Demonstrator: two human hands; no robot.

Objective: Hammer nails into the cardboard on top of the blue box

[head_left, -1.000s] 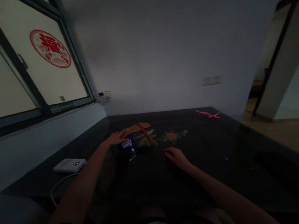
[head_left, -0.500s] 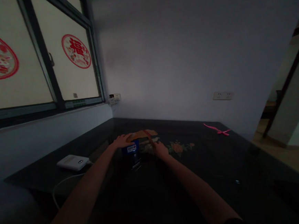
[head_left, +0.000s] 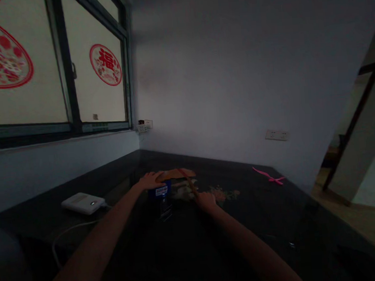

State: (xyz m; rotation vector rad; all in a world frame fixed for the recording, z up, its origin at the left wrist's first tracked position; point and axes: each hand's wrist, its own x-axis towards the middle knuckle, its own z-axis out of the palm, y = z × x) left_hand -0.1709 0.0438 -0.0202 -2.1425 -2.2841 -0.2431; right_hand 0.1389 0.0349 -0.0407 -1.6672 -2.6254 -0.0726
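Observation:
My left hand is closed on the near-left end of a flat orange-brown piece, whose material I cannot make out. This piece rests over a blue container with a white label, and reaches out past it to the right. In my right hand is a slim stick-like tool, pale brown along its shaft and reddish at the far end. That reddish end lies across the brown piece. Dim light hides the tool's exact kind.
A white power bank with a white cable stands on the dark glossy table at left. A pink ribbon lies at the right. A flower pattern shows on the tabletop. Wall and window bound the far and left sides.
The view has shifted and tilted slightly. My right hand has drawn the tool a little back toward me over the brown piece. My left hand keeps its hold.

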